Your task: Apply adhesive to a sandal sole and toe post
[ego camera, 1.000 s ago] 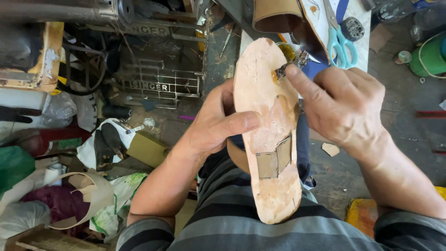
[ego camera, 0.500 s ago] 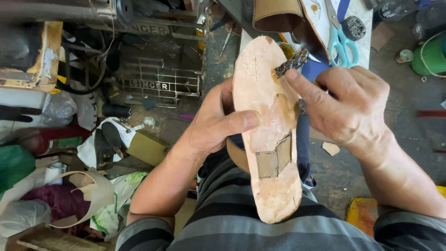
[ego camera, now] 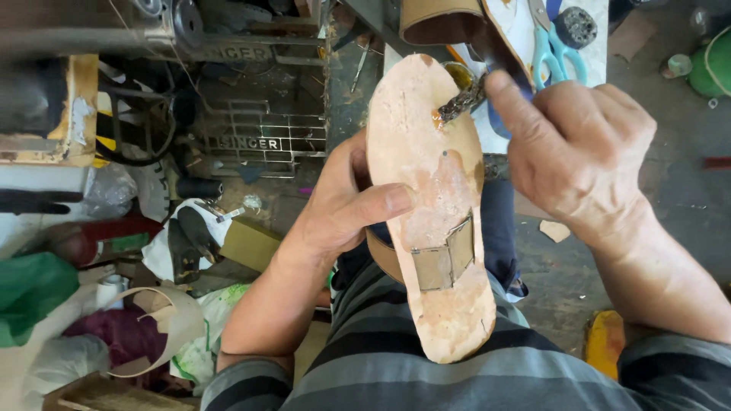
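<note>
A tan leather sandal sole (ego camera: 426,183) lies bottom-up over my lap, with two strap ends glued flat across its heel half. My left hand (ego camera: 346,202) grips its left edge, thumb pressed across the middle. My right hand (ego camera: 571,144) pinches a small glue-caked brush (ego camera: 461,100). The brush tip touches the sole near its right edge at the toe half, where a wet amber spot shows.
A sewing machine treadle frame (ego camera: 259,137) stands at the upper left. Teal-handled scissors (ego camera: 554,46) and a curled leather piece (ego camera: 442,19) lie on a white board above. Bags, scraps and a leather strip (ego camera: 164,320) crowd the floor left. A green container (ego camera: 712,65) sits far right.
My right hand has shifted the brush slightly up and along the sole's right edge near the toe. The left hand and the sole have stayed in place.
</note>
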